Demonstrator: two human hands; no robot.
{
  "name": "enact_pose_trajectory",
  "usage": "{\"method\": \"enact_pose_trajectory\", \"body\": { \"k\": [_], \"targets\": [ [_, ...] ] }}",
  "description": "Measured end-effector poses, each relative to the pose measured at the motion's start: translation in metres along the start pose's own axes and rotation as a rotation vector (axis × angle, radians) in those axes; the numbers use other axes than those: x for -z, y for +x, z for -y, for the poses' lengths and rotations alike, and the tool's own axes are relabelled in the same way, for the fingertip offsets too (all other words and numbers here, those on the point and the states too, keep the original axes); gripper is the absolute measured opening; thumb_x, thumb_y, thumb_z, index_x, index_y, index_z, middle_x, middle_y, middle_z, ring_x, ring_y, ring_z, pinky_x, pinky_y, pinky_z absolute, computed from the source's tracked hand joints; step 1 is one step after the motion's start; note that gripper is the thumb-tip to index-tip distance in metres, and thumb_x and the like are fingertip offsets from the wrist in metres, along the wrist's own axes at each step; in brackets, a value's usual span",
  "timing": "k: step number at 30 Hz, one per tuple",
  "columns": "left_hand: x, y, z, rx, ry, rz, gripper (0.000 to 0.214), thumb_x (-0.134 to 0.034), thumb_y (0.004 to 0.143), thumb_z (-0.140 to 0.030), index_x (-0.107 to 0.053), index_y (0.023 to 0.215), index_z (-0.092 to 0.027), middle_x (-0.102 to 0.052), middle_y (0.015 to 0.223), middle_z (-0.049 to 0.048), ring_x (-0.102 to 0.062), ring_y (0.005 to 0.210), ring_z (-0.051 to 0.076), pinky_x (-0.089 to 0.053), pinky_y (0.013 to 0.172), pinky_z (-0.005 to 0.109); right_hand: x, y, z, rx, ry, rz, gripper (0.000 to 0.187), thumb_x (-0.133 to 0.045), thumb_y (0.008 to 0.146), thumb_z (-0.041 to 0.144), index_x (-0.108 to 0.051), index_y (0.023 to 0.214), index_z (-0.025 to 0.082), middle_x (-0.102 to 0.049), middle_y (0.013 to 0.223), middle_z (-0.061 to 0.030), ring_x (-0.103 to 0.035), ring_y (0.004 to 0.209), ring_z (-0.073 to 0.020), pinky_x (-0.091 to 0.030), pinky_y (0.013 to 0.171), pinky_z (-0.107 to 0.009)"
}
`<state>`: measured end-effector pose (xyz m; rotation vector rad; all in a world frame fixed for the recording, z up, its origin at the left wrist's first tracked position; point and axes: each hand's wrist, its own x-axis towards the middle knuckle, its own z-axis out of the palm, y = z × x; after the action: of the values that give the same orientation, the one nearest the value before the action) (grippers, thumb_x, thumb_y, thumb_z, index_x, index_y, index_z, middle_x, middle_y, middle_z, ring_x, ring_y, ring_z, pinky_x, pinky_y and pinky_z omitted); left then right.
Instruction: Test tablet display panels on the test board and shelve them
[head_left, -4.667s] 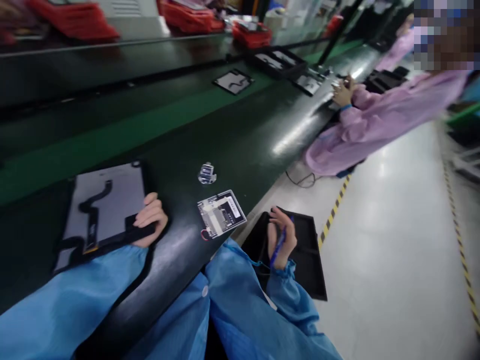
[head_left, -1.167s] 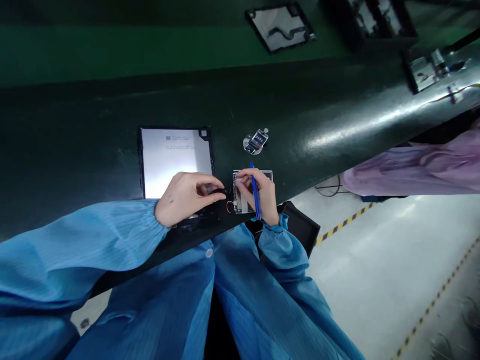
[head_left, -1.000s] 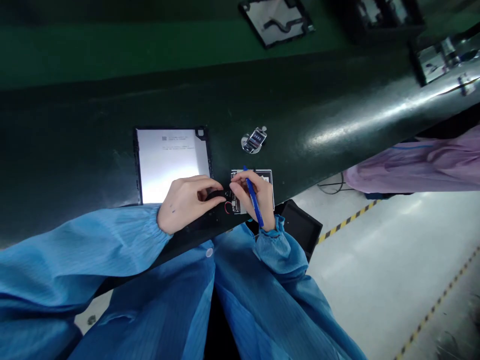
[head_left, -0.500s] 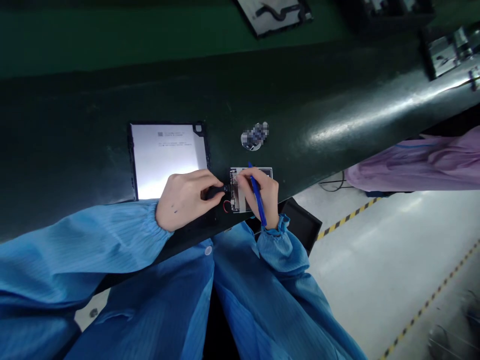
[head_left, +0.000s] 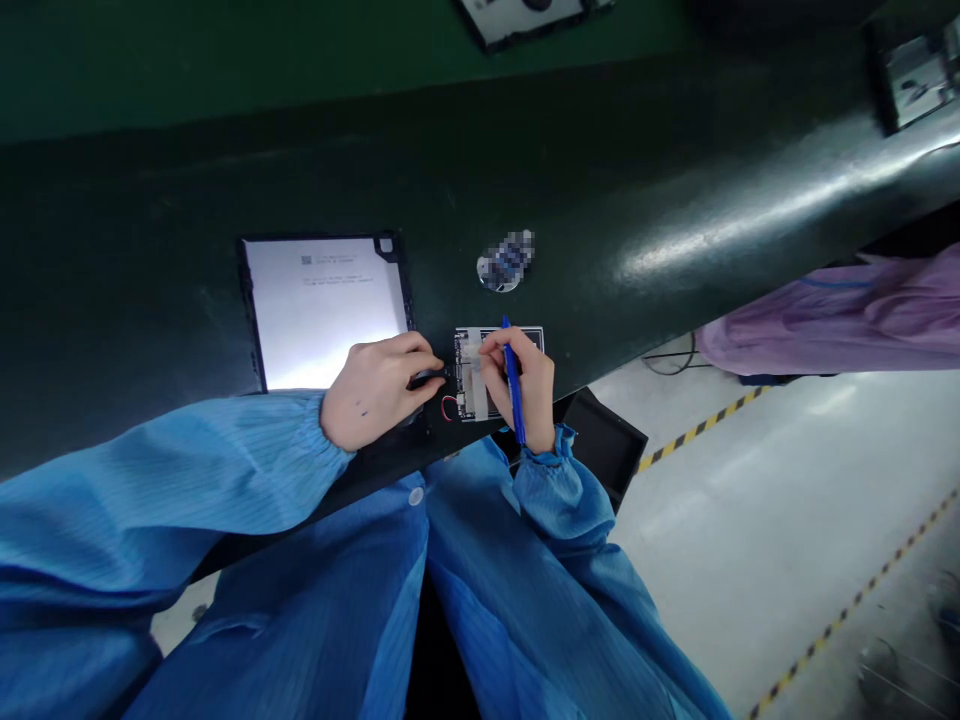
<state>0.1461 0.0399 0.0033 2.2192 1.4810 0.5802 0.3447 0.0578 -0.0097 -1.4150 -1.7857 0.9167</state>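
And there went the left hand (head_left: 379,392), fingertips pinching a small black plug (head_left: 429,378) at the flat circuit board (head_left: 469,372) by the dark table's (head_left: 637,230) front edge, while the right hand (head_left: 534,385) gripped a blue pen (head_left: 512,370).

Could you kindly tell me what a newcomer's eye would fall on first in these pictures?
The bright blue smock sleeves stand out first, filling the bottom of the view and reaching onto the dark conveyor belt. At the centre, the right hand grips a blue pen over a small circuit board, while the left hand holds a small black part at its edge. Just left lies a large white-faced panel in a black frame.
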Motion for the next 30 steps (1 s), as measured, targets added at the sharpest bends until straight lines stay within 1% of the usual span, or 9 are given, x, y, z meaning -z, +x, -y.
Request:
{"method": "enact_pose_trajectory", "body": {
  "k": [3,9,15,20,26,30],
  "targets": [
    [-0.0005,0.0010,0.0002,-0.018,0.016,-0.004,0.021,-0.059,0.092,-0.024,-0.078,0.091,-0.015,-0.076,0.094,0.0061,-0.070,0.075,0.019,-0.051,0.063,0.029,0.0000,0.0000,0.0001,0.007,-0.014,0.001,0.010,-0.054,0.080,0.014,-0.059,0.082,0.023,-0.044,0.063,0.0073,-0.042,0.055,-0.0081,-0.036,0.060,-0.023],
    [-0.0001,0.0005,0.0005,-0.027,-0.015,-0.018,0.023,-0.058,0.093,-0.027,-0.078,0.093,-0.015,-0.076,0.094,0.0061,-0.068,0.068,0.016,-0.052,0.062,0.028,-0.0011,0.0007,0.0001,0.006,-0.021,-0.011,0.010,-0.054,0.079,0.015,-0.059,0.080,0.023,-0.045,0.063,0.0070,-0.041,0.054,-0.0083,-0.036,0.059,-0.023],
    [-0.0005,0.0013,0.0006,-0.040,-0.001,0.003,0.024,-0.057,0.094,-0.026,-0.078,0.093,-0.014,-0.076,0.095,0.0076,-0.071,0.073,0.019,-0.053,0.063,0.030,-0.0007,0.0012,-0.0004,0.015,-0.009,-0.011,0.011,-0.053,0.078,0.013,-0.059,0.080,0.023,-0.046,0.063,0.0068,-0.042,0.055,-0.0087,-0.036,0.060,-0.024],
    [-0.0013,0.0013,0.0016,-0.025,0.006,0.010,0.024,-0.056,0.093,-0.026,-0.078,0.092,-0.015,-0.076,0.095,0.0068,-0.069,0.071,0.017,-0.052,0.062,0.029,-0.0004,0.0013,-0.0010,0.005,-0.026,-0.005,0.011,-0.052,0.077,0.014,-0.059,0.080,0.023,-0.046,0.063,0.0062,-0.042,0.056,-0.0095,-0.037,0.061,-0.024],
    [0.0006,0.0007,-0.0010,-0.029,-0.034,-0.013,0.024,-0.057,0.093,-0.025,-0.078,0.092,-0.014,-0.075,0.094,0.0074,-0.068,0.069,0.016,-0.052,0.062,0.029,0.0001,0.0014,0.0000,0.003,-0.008,0.001,0.013,-0.051,0.076,0.012,-0.059,0.080,0.023,-0.045,0.064,0.0063,-0.044,0.058,-0.0094,-0.037,0.062,-0.023],
    [0.0016,0.0011,-0.0018,-0.017,-0.031,-0.015,0.024,-0.057,0.093,-0.026,-0.078,0.092,-0.015,-0.075,0.094,0.0068,-0.066,0.066,0.015,-0.052,0.061,0.028,0.0003,0.0016,0.0008,0.002,-0.008,0.001,0.012,-0.051,0.076,0.013,-0.058,0.079,0.023,-0.045,0.063,0.0062,-0.045,0.058,-0.0095,-0.037,0.062,-0.023]
  ]
}}
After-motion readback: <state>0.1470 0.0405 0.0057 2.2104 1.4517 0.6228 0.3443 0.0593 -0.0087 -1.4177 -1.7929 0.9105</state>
